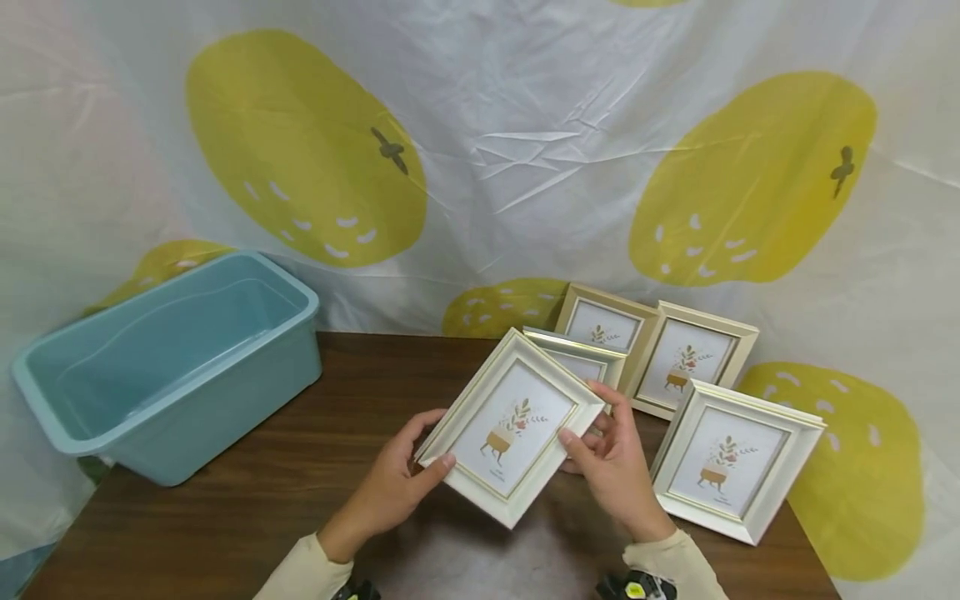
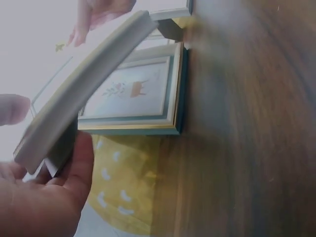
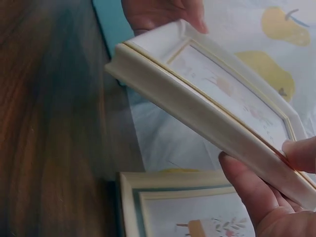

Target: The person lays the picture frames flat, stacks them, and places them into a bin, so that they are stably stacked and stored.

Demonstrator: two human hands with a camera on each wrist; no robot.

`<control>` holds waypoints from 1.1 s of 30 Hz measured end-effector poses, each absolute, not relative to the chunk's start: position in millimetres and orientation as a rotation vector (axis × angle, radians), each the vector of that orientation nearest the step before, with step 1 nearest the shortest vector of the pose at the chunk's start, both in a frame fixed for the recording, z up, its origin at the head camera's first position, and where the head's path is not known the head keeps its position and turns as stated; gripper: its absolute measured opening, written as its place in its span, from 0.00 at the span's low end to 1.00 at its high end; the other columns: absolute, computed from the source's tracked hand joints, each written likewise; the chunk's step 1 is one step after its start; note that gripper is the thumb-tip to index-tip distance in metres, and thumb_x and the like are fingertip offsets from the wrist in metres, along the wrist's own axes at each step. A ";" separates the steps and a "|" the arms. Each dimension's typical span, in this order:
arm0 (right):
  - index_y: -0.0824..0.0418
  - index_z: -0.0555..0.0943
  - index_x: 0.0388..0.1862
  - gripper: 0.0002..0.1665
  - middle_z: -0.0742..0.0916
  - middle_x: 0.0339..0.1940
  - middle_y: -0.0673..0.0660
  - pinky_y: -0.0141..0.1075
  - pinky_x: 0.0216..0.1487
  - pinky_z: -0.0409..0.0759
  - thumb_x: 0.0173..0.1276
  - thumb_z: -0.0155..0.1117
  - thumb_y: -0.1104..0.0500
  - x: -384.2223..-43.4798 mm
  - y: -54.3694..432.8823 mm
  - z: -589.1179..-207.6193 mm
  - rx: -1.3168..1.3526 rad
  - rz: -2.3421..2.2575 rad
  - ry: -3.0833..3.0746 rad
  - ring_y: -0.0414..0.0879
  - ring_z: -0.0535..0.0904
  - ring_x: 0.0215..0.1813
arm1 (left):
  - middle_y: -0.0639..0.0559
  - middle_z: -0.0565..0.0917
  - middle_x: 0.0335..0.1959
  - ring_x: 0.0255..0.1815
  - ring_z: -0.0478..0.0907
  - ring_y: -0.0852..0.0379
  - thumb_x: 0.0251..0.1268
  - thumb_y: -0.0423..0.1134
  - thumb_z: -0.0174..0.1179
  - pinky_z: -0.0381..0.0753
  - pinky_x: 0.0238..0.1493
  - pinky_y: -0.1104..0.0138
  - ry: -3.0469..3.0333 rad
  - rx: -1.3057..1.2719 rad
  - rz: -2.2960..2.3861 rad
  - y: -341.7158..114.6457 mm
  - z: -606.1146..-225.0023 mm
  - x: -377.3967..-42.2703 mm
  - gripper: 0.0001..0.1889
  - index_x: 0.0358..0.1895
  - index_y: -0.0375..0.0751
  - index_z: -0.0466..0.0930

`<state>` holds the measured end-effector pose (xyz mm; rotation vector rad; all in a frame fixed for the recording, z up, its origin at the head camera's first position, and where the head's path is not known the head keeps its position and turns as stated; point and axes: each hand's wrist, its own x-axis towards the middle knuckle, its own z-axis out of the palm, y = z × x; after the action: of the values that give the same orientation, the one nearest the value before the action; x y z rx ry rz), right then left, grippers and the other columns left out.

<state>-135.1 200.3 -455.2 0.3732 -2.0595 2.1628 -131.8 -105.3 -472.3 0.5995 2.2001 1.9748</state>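
A white picture frame (image 1: 513, 429) with a thin gold inner line and a plant-pot print is held tilted above the table. At its lower left edge my left hand (image 1: 392, 479) grips it, thumb on the front and fingers behind. My right hand (image 1: 617, 467) pinches the right edge the same way. From the left wrist view, the side of the picture frame (image 2: 84, 94) shows, with a dark piece behind it between the fingers. The right wrist view shows the long white edge of the picture frame (image 3: 207, 118) between thumb and fingers.
On the right stands another white frame (image 1: 783, 479). Behind are a cream frame (image 1: 742, 333), a tan frame (image 1: 641, 321) and a silver-edged frame (image 1: 611, 354), partly covered. A blue plastic bin (image 1: 217, 417) sits at the left of the brown table (image 1: 360, 392). A lemon-printed curtain (image 1: 517, 208) hangs behind.
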 end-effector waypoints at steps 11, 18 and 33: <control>0.60 0.55 0.79 0.46 0.85 0.54 0.56 0.48 0.35 0.91 0.70 0.66 0.77 -130.4 185.9 -466.9 0.234 2.220 -1.919 0.48 0.91 0.40 | 0.30 0.75 0.69 0.59 0.84 0.59 0.68 0.24 0.66 0.87 0.54 0.68 2.103 0.444 2.291 -108.6 -476.9 -114.8 0.37 0.79 0.38 0.63; 0.57 0.56 0.77 0.45 0.84 0.52 0.58 0.46 0.35 0.91 0.69 0.66 0.78 -123.9 169.9 -466.0 0.119 2.272 -1.822 0.47 0.91 0.41 | 0.36 0.72 0.67 0.56 0.84 0.58 0.63 0.19 0.67 0.89 0.51 0.67 2.047 0.434 2.447 -103.4 -477.2 -105.1 0.43 0.81 0.41 0.62; 0.67 0.64 0.60 0.31 0.86 0.46 0.53 0.39 0.30 0.90 0.63 0.66 0.82 -112.2 167.9 -462.6 0.167 2.303 -1.776 0.43 0.89 0.35 | 0.38 0.75 0.65 0.57 0.85 0.57 0.59 0.11 0.62 0.89 0.50 0.66 1.953 0.408 2.617 -103.5 -480.8 -99.0 0.42 0.78 0.30 0.61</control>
<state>-112.2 167.9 -462.6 0.1670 -1.7757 2.3032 -99.0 -103.5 -480.8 0.4076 1.9534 2.6167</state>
